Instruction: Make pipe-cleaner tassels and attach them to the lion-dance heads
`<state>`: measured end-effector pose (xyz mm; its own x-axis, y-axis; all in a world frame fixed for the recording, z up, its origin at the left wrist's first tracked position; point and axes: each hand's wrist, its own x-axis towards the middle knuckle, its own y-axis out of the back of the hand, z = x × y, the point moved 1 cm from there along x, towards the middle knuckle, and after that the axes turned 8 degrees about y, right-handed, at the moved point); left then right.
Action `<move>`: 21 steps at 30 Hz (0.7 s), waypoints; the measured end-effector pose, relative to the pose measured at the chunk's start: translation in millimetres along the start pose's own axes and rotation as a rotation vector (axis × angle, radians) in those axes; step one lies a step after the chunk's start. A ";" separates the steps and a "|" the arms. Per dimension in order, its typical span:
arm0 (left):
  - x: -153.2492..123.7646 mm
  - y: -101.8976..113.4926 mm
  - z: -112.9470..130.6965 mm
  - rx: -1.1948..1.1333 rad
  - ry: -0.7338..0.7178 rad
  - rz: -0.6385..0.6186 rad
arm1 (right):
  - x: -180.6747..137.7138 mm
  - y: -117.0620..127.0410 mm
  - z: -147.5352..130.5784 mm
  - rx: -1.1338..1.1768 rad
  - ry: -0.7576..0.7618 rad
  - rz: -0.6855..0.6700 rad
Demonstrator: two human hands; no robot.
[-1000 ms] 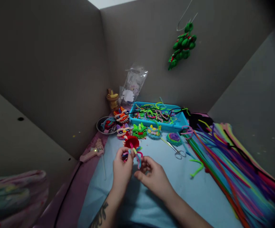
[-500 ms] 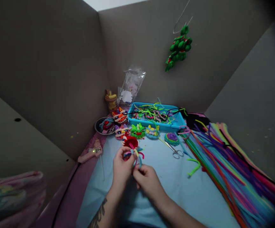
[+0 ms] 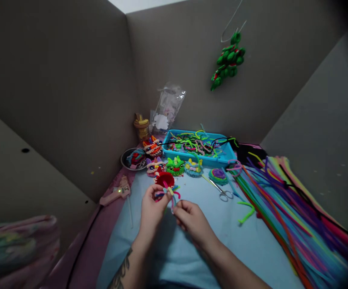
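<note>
Above the blue table cover, my left hand (image 3: 153,204) pinches a small bundle of crossed pipe cleaners (image 3: 170,191) in pink, blue, yellow and red. Its ends stick out past my thumb and fingers. My right hand (image 3: 192,218) is closed at the lower end of the bundle, fingertips on a pink and light-blue strand. Just beyond my left fingers sits a round red fuzzy piece (image 3: 165,180). Behind it stand a green animal-face piece (image 3: 175,166), a light-blue one (image 3: 193,167) and a pink and purple one (image 3: 155,166).
A blue tray (image 3: 199,159) of pipe-cleaner scraps stands at the back. Scissors (image 3: 225,194) lie right, beside a purple-green coil (image 3: 218,175). Long pipe cleaners (image 3: 294,216) cover the right side. A pink glue gun (image 3: 116,194) and a metal bowl (image 3: 125,163) are left.
My right hand has moved slightly right, away from my left hand, drawing along the strand. The left hand keeps its pinch and has shifted a little left.
</note>
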<state>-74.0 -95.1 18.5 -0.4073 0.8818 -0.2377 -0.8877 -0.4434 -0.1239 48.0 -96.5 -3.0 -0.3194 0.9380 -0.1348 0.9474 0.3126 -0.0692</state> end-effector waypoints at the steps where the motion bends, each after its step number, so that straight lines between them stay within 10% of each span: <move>1: -0.5 -0.1 0.2 -0.003 0.009 -0.006 | -0.5 -2.2 2.0 0.050 -0.034 -0.004; 21: -2.6 -6.0 -5.1 -0.167 0.129 -0.026 | -7.6 -35.9 12.4 0.362 -0.005 0.040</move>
<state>-66.5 -95.6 15.0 -0.3444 0.8703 -0.3522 -0.8452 -0.4507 -0.2871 16.2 -116.7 -11.8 -0.2834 0.9473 -0.1496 0.8899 0.2016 -0.4093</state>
